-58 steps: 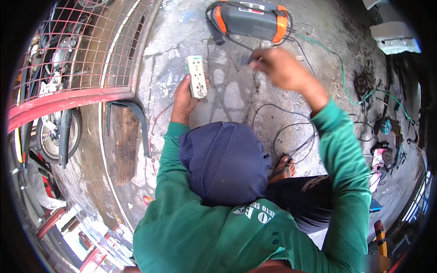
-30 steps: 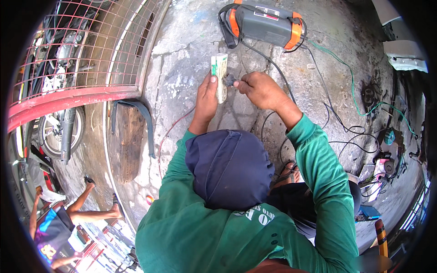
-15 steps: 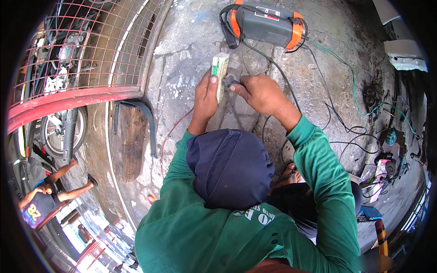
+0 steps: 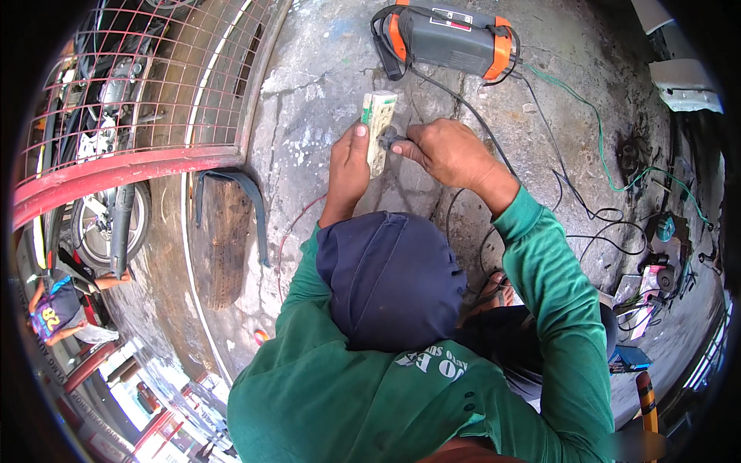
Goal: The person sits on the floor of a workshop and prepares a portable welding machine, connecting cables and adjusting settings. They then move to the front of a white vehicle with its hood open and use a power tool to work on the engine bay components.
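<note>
My left hand [image 4: 350,163] is closed round the side of a worn, cream-coloured power strip [image 4: 379,112] with green markings, its thumb along the edge. The strip stands out lengthwise above the concrete floor, its socket face turned to the right. A dark plug [image 4: 390,139] meets that face near its middle. Whether its prongs are fully in cannot be seen. My right hand [image 4: 455,153] pinches the plug from the right between thumb and curled fingers, which hide part of it.
A dark grey and orange portable machine [image 4: 455,42] lies beyond my hands, with black cables and a green wire [image 4: 575,96] running right. A wooden block [image 4: 222,239] and red mesh gate [image 4: 147,158] are at left. Another person [image 4: 58,309] is beside a motorcycle [image 4: 116,216].
The power strip has turned slightly, showing more of its socket face. My right hand has shifted up a little with the plug. The person at far left has changed posture.
</note>
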`<action>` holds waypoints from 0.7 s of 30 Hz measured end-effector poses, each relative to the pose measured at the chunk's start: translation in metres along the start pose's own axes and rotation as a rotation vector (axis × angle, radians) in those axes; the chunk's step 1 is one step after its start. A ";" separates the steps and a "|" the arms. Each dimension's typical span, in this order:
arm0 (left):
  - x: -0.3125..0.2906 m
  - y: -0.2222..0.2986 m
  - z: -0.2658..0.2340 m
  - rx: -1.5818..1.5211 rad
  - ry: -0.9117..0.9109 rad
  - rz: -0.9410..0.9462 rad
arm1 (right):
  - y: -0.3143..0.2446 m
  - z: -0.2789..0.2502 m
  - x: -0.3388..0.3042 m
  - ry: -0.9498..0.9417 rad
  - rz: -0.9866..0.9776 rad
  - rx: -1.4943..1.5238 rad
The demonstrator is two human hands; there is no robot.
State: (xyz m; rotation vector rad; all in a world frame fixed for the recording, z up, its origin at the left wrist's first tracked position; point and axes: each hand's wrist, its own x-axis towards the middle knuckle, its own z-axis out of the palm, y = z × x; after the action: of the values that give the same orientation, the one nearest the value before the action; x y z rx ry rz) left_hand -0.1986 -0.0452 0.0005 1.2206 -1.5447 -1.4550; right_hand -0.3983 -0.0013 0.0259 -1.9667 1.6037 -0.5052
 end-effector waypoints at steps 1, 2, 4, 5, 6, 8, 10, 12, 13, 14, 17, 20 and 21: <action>0.000 -0.003 -0.001 -0.001 -0.012 -0.040 | -0.001 0.001 -0.001 0.006 0.000 -0.003; 0.001 -0.008 -0.002 -0.002 -0.023 -0.081 | -0.003 0.001 -0.002 0.011 -0.002 -0.005; 0.001 -0.015 -0.002 0.020 -0.018 -0.097 | -0.010 0.004 -0.003 0.013 0.037 -0.031; 0.001 -0.015 0.004 0.039 -0.008 -0.070 | -0.012 0.004 -0.003 0.015 0.062 -0.047; 0.001 -0.016 0.009 0.058 -0.001 -0.043 | -0.014 0.006 -0.003 0.015 0.069 -0.048; 0.000 -0.017 0.010 0.124 0.009 -0.021 | -0.011 0.008 -0.002 0.025 0.097 -0.065; 0.009 -0.025 0.015 0.138 -0.006 0.014 | -0.004 0.021 0.001 0.035 0.196 -0.105; 0.032 -0.049 0.014 0.264 -0.067 0.124 | 0.011 0.035 0.003 0.072 0.215 -0.116; 0.041 -0.066 0.009 0.326 -0.092 0.170 | 0.013 0.024 0.002 0.087 0.241 -0.172; 0.061 -0.091 -0.007 0.395 -0.039 0.187 | 0.012 0.006 0.003 0.101 0.261 -0.226; 0.124 -0.097 -0.047 0.134 0.002 -0.156 | 0.030 -0.085 -0.009 0.099 0.368 -0.263; 0.187 -0.158 -0.148 0.054 0.000 -0.380 | 0.045 -0.177 -0.035 0.260 0.334 -0.243; 0.200 -0.169 -0.180 0.060 0.010 -0.457 | 0.044 -0.195 -0.052 0.332 0.278 -0.267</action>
State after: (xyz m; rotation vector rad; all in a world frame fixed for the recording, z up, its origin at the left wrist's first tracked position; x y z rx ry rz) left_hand -0.0678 -0.2834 -0.1638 1.6938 -1.3647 -1.6872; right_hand -0.5609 0.0094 0.1527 -1.8695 2.2134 -0.5497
